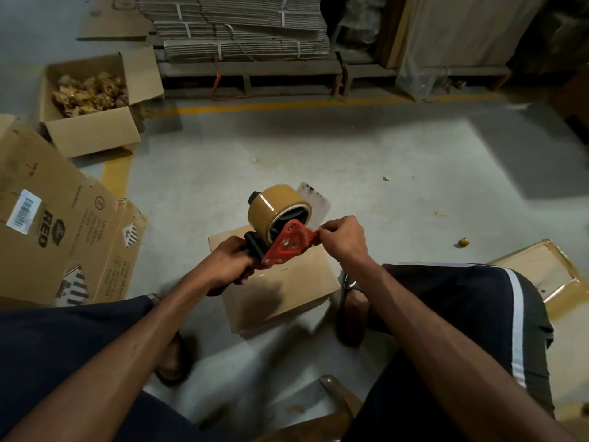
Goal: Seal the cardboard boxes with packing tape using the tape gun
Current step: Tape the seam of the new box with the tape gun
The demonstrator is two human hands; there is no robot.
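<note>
Red-framed tape gun held up at centre, above small closed cardboard box on concrete floor between the feet. Left hand wrapped around black handle at 7 o'clock of the brown tape roll, steadying it. Right hand pinching at gun's front edge at 3 o'clock, likely freeing the tape end before sealing. Open box of paper scraps well apart at 10 o'clock.
</note>
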